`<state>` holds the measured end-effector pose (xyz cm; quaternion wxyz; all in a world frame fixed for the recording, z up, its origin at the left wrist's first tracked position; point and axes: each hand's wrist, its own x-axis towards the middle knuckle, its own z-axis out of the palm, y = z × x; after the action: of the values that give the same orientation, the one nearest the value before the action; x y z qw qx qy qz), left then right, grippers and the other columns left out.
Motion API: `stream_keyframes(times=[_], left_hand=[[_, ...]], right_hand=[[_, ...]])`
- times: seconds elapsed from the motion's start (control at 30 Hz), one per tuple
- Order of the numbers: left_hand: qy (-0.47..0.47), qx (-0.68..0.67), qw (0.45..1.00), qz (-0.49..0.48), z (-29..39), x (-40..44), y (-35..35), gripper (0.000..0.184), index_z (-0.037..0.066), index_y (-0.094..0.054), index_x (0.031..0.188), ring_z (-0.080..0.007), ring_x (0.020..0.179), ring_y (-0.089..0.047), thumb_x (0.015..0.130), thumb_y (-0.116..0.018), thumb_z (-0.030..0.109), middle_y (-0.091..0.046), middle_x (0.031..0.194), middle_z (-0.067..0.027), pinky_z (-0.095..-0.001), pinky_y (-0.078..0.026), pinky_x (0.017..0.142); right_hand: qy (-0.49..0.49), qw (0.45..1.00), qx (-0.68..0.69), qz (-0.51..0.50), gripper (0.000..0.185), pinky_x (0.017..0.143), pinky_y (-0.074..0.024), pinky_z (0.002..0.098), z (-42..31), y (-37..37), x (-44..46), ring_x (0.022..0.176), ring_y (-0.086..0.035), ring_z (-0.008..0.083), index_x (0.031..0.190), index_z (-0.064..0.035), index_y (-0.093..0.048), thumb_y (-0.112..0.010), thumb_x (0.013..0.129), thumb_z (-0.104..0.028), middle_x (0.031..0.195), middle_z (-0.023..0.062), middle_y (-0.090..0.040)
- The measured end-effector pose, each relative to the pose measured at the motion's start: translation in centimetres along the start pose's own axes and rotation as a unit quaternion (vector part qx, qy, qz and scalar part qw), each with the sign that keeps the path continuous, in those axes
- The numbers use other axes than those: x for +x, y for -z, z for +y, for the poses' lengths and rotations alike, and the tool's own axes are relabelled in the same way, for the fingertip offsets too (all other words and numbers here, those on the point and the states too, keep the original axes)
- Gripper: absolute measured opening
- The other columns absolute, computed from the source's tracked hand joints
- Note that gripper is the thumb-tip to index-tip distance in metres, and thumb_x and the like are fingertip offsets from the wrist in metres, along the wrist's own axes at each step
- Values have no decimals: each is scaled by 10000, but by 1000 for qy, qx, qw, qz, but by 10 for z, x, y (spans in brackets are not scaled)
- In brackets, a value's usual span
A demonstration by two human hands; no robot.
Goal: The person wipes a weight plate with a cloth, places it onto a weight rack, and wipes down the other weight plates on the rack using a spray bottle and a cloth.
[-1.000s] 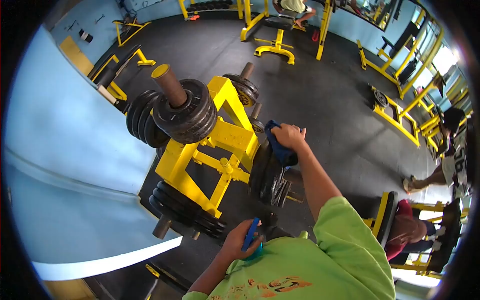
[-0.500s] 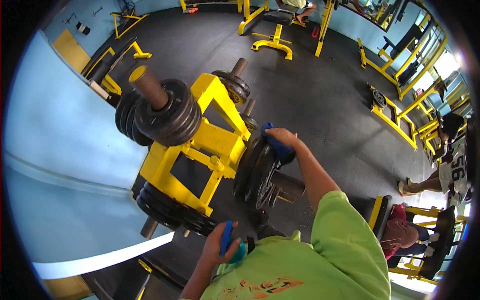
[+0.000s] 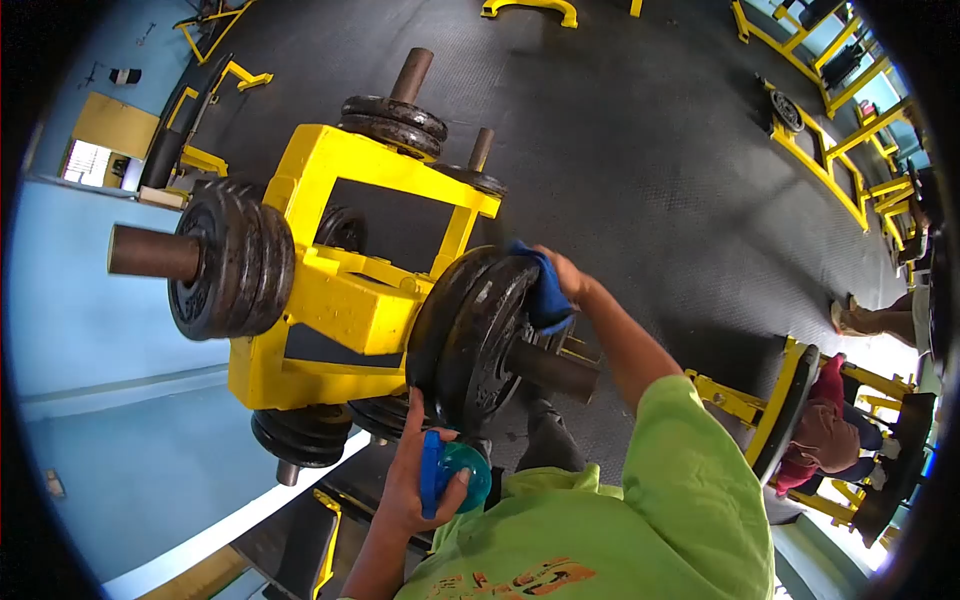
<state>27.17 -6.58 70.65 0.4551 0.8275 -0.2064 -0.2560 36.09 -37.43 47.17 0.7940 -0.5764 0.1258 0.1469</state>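
Observation:
My right hand [image 3: 568, 278] presses a blue cloth [image 3: 545, 292] against the upper rim of a black weight plate [image 3: 490, 345]. That plate sits with others on a bare metal peg [image 3: 555, 372] of a yellow plate rack [image 3: 350, 310]. Lower down, my left hand [image 3: 405, 485] is closed around a teal spray bottle [image 3: 466, 474] with a blue top. Its index finger points up to the plates' lower edge; whether it touches cannot be told. Part of the bottle is hidden by my fingers.
More plates [image 3: 235, 260] hang on the rack's left peg, with others at its back and bottom. A light blue wall [image 3: 110, 300] stands close on the left. To the right, a person [image 3: 825, 435] is on a yellow-framed bench [image 3: 790, 405]. Black rubber flooring [image 3: 640, 150] surrounds the rack.
The view has tilted down and shifted around the rack. My right hand keeps the cloth on the plate rim. My left hand has come up nearer the plates with the spray bottle, index finger extended.

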Motion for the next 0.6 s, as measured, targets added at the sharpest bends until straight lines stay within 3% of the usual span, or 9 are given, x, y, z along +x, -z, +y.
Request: stream_keyframes(times=[0.03,0.17,0.23,0.3,0.4,0.43,0.5,0.53,0.6], left_hand=[[41,-58,997,21,6,7,-1,449,-59,-539,1146,-267,1030,-597,763,-663,139,-325,1413,-384,-315,-494,832],[96,-48,994,-10,-6,3,2,484,-96,-525,1148,-192,842,-602,745,-670,131,-364,1392,-376,-286,-505,752],[39,44,998,-36,-7,4,4,597,-38,-471,1235,-122,859,-550,696,-646,151,-328,1465,-263,-251,-452,778],[73,35,996,-39,-7,3,5,507,-17,-495,1147,-123,855,-552,693,-650,149,-259,1492,-288,-254,-451,772],[119,25,991,-48,1,9,8,434,7,-522,1079,-123,845,-555,690,-654,148,-190,1516,-317,-264,-451,766],[134,22,989,-58,4,9,10,452,11,-524,1099,-123,838,-556,689,-655,149,-190,1512,-323,-270,-452,767],[107,24,993,-48,-2,12,10,422,-13,-540,1065,-132,778,-572,693,-664,144,-300,1431,-354,-259,-457,738],[80,21,996,-36,-3,10,9,395,-37,-556,1031,-141,717,-587,697,-674,139,-410,1349,-386,-248,-463,709],[98,7,995,-32,-1,10,8,401,-33,-555,1036,-135,721,-580,697,-677,144,-423,1343,-370,-250,-457,721]], right_hand=[[48,997,-19,53,457,963,-431,313,21,4,2,1046,-582,180,1249,-6,-557,-462,944,-332,1116,115,-636],[-70,997,-8,40,468,958,-426,307,-51,-1,-27,1044,-570,181,1241,-1,-555,-478,927,-339,1119,123,-625],[76,994,-54,-62,484,980,-401,342,-69,-2,-23,1083,-554,230,1183,11,-589,-446,928,-375,1155,150,-608],[124,990,-33,-51,485,980,-404,344,-45,-1,-5,1073,-557,240,1170,20,-579,-479,912,-378,1139,156,-611],[40,996,77,-6,475,977,-421,353,9,-2,6,1062,-568,230,1176,21,-580,-443,965,-382,1128,126,-622],[-34,977,212,20,457,964,-439,365,30,-10,-11,1071,-571,229,1200,-16,-583,-396,990,-376,1142,109,-628],[-85,873,481,10,539,1013,-420,391,99,-40,-35,1136,-555,262,1310,-71,-523,-389,957,-456,1250,131,-585],[-89,852,515,10,609,1048,-397,410,110,-58,-61,1183,-535,264,1360,-85,-479,-401,935,-514,1305,139,-552],[-132,813,562,76,632,1054,-394,408,121,-111,-109,1204,-525,269,1379,-84,-456,-459,923,-523,1325,135,-541]])
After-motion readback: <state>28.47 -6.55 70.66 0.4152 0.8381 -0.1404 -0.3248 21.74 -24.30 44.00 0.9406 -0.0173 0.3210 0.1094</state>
